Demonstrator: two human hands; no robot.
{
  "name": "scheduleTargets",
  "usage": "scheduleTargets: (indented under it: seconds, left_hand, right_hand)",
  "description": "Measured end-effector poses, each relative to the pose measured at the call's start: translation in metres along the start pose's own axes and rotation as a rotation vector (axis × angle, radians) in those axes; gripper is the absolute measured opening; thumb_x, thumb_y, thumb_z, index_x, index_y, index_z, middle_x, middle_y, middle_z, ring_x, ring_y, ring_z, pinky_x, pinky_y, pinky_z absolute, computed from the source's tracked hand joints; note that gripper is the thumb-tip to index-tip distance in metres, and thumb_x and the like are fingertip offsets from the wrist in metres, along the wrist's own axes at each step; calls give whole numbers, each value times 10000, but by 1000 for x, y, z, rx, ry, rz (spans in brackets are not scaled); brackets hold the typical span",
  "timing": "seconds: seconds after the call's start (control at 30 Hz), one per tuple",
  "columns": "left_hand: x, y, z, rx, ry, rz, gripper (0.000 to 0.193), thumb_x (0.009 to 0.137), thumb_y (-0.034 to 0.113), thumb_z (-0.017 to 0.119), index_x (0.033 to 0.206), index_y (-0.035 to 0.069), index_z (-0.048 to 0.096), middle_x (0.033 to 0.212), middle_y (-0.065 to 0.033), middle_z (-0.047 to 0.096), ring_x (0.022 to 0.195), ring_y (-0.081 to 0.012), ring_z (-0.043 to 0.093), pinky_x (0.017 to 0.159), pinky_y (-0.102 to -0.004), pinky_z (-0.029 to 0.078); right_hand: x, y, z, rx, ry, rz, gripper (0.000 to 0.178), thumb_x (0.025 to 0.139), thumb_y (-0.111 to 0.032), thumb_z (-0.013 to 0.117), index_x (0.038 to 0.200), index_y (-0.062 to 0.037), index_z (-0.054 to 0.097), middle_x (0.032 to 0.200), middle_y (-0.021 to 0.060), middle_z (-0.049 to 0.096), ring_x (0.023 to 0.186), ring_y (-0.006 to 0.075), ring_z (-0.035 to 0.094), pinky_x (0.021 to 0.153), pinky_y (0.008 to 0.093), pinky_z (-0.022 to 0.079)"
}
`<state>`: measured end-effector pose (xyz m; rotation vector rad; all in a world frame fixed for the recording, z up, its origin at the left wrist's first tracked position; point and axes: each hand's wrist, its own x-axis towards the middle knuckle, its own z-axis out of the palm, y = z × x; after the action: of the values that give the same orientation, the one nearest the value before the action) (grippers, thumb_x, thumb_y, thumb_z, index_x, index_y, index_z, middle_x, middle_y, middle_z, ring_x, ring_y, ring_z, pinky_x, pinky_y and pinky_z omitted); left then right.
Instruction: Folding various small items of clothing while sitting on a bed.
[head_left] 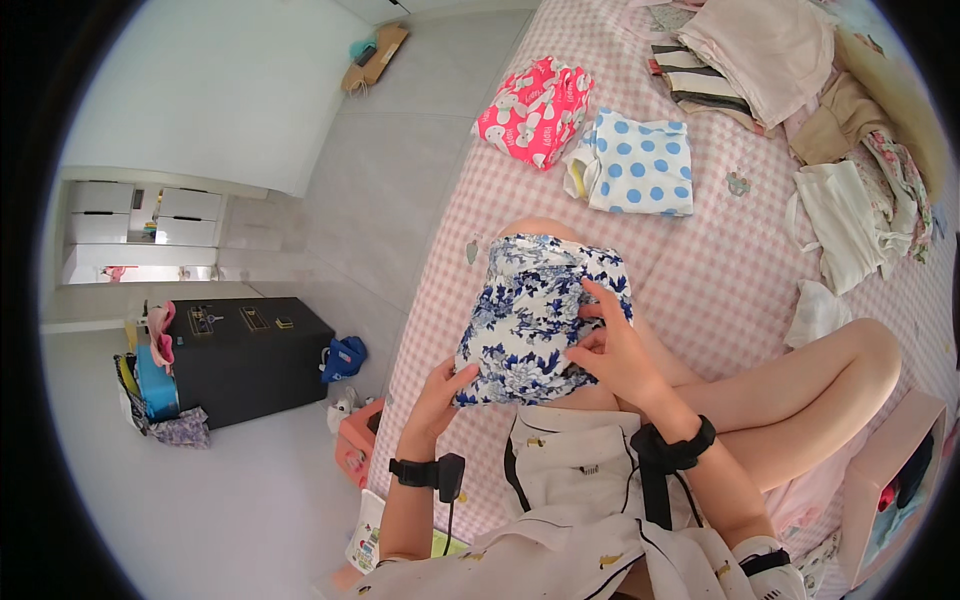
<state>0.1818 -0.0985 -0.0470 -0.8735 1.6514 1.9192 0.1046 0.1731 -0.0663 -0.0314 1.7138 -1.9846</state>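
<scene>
A folded white cloth garment with blue flowers (530,320) lies across my lap and knee. My left hand (437,397) holds its near left corner, thumb on top and the other fingers hidden underneath. At its right edge, my right hand (622,348) has the fabric between thumb and fingers, with the index finger reaching along the edge. Beyond the knee lie a folded white cloth with blue dots (642,165) and a folded pink cloth with white cartoon figures (537,112), both out of my hands' reach at this moment.
A pink checked bedspread (700,270) lies under me. Piled clothes, including a pale pink cloth (765,55) and a white garment (845,225), cover the far right. A pink box (870,500) of clothes stands near right. Left of the bed stands a dark cabinet (255,355).
</scene>
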Motion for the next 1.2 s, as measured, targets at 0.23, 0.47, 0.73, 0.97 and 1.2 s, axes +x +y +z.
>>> scheduleTargets:
  seconds: [0.23, 0.47, 0.73, 0.97, 1.2]
  left_hand:
    - [19, 10, 14, -411, 8, 6, 499, 927, 293, 562, 1286, -34, 449, 1199, -93, 586, 1026, -174, 593, 887, -305, 474]
    - [15, 20, 19, -31, 75, 9, 499, 807, 163, 671, 1230, -37, 498, 1092, -113, 624, 905, -168, 629, 772, -268, 513]
    - [-13, 69, 66, 710, 295, 545, 425, 754, 138, 718, 1112, -14, 549, 955, -79, 647, 821, -145, 622, 734, -282, 503]
    - [-37, 78, 118, 820, -311, 464, 441, 797, 207, 715, 1150, 4, 545, 889, -38, 577, 765, -120, 529, 736, -257, 449]
    - [-10, 53, 108, 519, -69, 223, 444, 826, 279, 699, 1130, -12, 556, 965, -58, 606, 870, -131, 576, 777, -288, 463]
  right_hand:
    - [-3, -5, -25, -33, 114, -61, 667, 752, 86, 573, 1355, -47, 321, 1110, 156, 496, 738, 111, 566, 672, 230, 474]
    - [-3, 40, -38, -395, 376, -178, 646, 767, -13, 680, 1316, 10, 341, 1111, 149, 502, 807, 120, 551, 745, 250, 466]
    - [-4, 22, -32, 196, 79, 118, 590, 826, -126, 695, 1297, 32, 376, 1028, 96, 589, 919, 131, 566, 814, 239, 453]
    - [-10, 12, -30, 653, 165, 216, 596, 955, -448, 466, 1311, 25, 409, 1251, 114, 514, 1139, 165, 478, 945, 295, 400]
    - [-16, 3, -30, 458, 78, 208, 569, 856, -177, 665, 1298, 53, 391, 1205, 140, 540, 1096, 169, 516, 964, 307, 397]
